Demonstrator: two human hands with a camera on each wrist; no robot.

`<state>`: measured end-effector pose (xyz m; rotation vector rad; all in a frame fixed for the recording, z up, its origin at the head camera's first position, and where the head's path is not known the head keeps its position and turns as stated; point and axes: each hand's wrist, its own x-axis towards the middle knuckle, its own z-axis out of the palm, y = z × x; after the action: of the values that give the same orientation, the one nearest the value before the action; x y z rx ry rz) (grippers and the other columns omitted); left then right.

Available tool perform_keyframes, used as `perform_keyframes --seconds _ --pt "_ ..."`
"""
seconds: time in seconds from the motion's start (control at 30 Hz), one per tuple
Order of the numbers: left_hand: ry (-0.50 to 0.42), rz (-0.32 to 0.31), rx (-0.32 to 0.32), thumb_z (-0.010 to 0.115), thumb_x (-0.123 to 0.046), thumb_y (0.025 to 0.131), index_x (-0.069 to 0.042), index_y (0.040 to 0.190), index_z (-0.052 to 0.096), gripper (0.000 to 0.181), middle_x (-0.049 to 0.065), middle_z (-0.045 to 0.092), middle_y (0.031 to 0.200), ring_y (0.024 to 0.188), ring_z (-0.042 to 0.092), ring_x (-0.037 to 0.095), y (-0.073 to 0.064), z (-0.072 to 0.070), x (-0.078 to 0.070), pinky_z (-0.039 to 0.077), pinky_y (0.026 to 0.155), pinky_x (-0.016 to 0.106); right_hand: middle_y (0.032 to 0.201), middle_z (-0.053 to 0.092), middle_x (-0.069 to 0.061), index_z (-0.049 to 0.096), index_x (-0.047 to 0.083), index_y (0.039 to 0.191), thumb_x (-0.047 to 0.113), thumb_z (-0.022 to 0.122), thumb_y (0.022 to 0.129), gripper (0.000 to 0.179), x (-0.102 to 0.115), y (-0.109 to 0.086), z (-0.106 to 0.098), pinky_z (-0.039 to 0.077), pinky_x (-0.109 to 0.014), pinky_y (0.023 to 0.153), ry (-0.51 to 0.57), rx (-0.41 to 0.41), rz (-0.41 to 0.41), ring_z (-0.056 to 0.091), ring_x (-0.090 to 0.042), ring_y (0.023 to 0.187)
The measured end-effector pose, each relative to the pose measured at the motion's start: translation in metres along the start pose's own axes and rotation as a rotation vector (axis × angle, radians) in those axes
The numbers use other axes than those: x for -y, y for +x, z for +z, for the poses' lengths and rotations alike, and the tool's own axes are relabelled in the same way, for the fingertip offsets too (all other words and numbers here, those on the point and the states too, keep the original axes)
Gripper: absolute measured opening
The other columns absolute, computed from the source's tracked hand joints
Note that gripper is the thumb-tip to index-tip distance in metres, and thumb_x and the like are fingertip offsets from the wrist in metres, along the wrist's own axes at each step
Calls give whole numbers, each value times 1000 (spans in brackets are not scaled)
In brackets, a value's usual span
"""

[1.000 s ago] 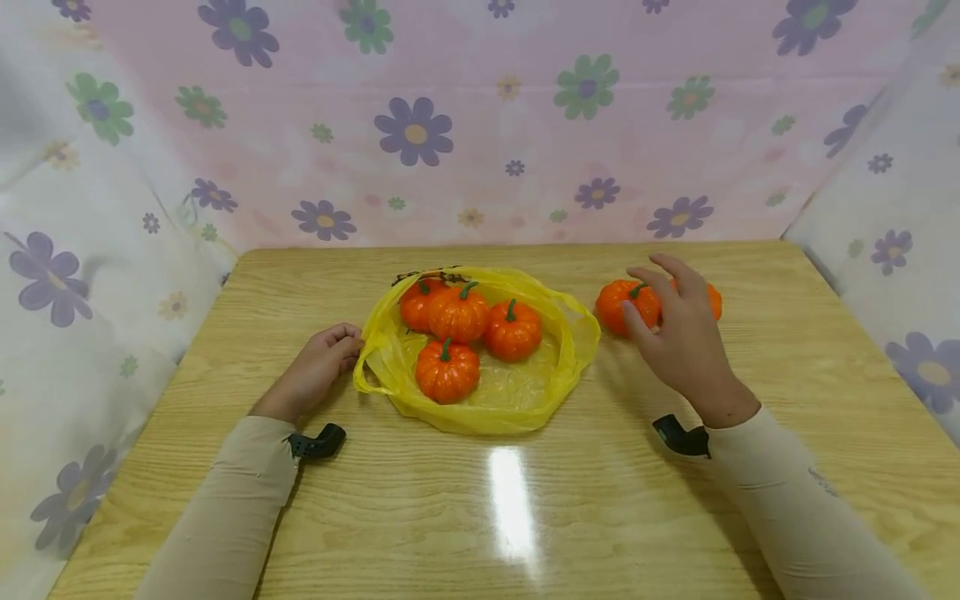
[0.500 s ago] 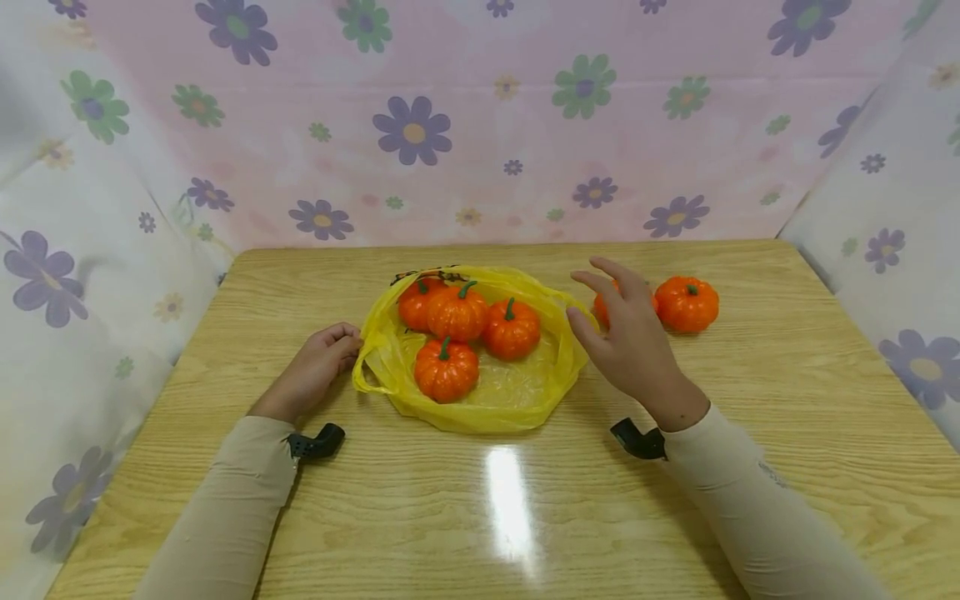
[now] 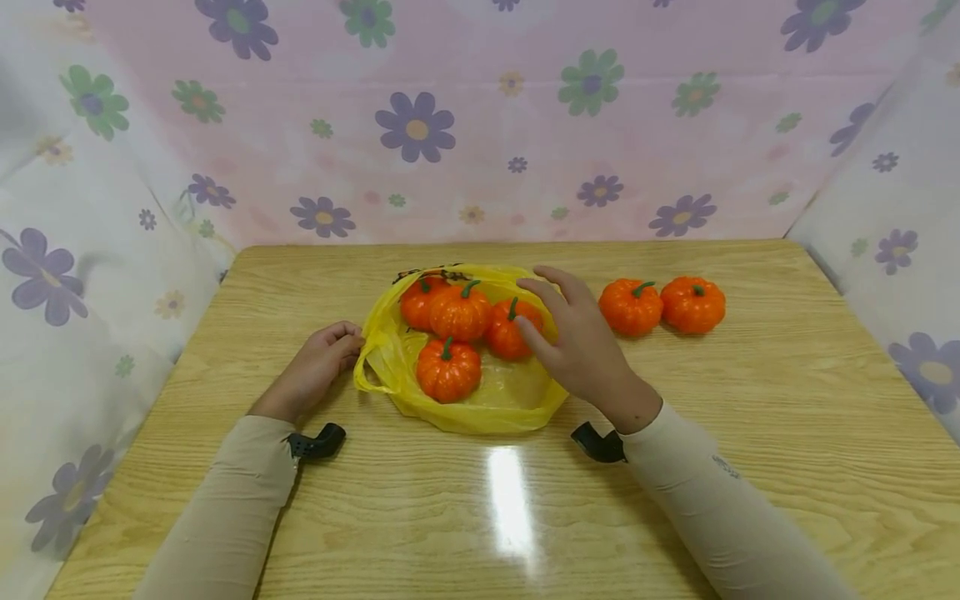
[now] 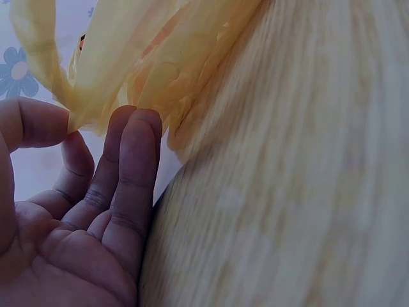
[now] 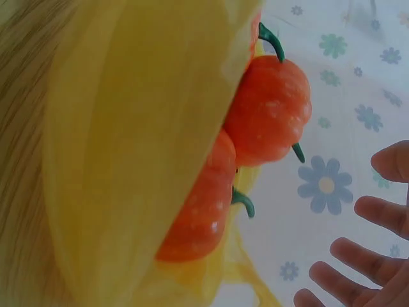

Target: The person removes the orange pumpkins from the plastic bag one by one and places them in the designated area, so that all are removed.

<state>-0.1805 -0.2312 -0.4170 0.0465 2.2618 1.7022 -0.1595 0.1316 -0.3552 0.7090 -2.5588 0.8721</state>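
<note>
A yellow plastic bag [image 3: 517,421] lies spread with its mouth facing up, and several orange pumpkins with green stems sit in it, among them a front pumpkin [image 3: 448,372] and a right pumpkin [image 3: 508,335]. At the bag's left edge my left hand [image 3: 318,367] pinches the thin plastic between thumb and forefinger, while the other fingers [image 4: 135,166] lie just below. My right hand [image 3: 588,350] is held with spread fingers over the bag's right rim, hiding part of it, and holds nothing. In the right wrist view its fingertips are apart from the pumpkins [image 5: 271,112].
Two more orange pumpkins, one nearer the bag [image 3: 630,307] and one farther right [image 3: 693,305], stand side by side on the wooden table [image 3: 420,517]. Flower-printed cloth [image 3: 480,125] rises behind the table and at both sides.
My right hand has moved left, from over the two loose pumpkins to over the bag's right side, uncovering that pair. The left hand keeps its place on the bag's edge.
</note>
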Motion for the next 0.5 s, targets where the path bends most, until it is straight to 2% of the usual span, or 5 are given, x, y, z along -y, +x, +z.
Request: perform_keyframes --seconds 0.23,0.5 --pt "-9 4 -6 42 -21 106 -2 109 52 21 1 54 107 98 56 11 -1 1 -2 50 85 20 152 42 -15 51 12 143 32 61 100 49 14 7 9 42 -55 110 60 87 44 42 -37 139" --pt "-4 3 -9 42 -21 107 -1 109 52 22 3 54 108 99 57 11 -1 1 -3 50 86 20 159 35 -16 43 15 149 38 58 101 55 20 19 19 28 -56 120 172 240 131 29 -33 150"
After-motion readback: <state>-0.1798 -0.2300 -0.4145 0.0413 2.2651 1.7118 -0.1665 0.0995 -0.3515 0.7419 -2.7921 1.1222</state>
